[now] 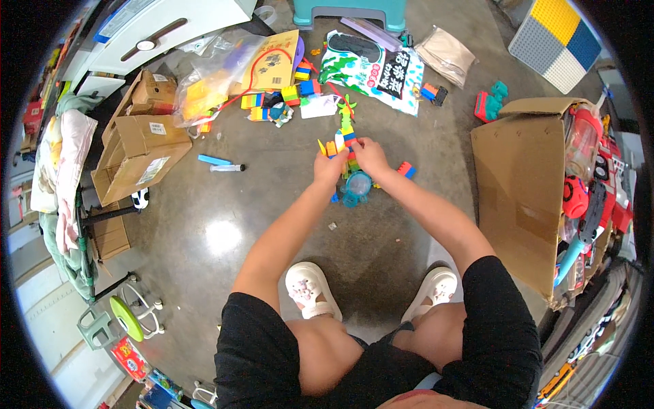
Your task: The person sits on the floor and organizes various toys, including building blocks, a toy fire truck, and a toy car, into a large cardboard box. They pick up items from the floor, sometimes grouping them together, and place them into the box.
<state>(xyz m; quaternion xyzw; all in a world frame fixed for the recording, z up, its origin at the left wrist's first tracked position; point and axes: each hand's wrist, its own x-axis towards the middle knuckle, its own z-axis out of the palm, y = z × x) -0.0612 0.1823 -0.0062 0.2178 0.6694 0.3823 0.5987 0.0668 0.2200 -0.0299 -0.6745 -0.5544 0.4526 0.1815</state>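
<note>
A stack of coloured toy building bricks (349, 136) stands out between my two hands. Fingers of my left hand (329, 166) close on its left side, beside orange bricks (331, 149) and a small white pointed piece (339, 139). On the other side, my right hand (372, 156) grips the stack with thumb and fingers. A bright green toy piece (346, 116) extends from the far end. Just below the hands lies a translucent teal toy with a round face (357, 187). Red and blue bricks (406, 169) rest right of my right wrist. My fingers hide part of the stack.
A large cardboard box of toys (516, 189) stands at right, an open carton (145, 148) at left. Loose bricks (265, 105), a printed plastic bag (370, 69) and a teal stool (350, 13) are ahead. A syringe-like tube (227, 167) lies on the floor.
</note>
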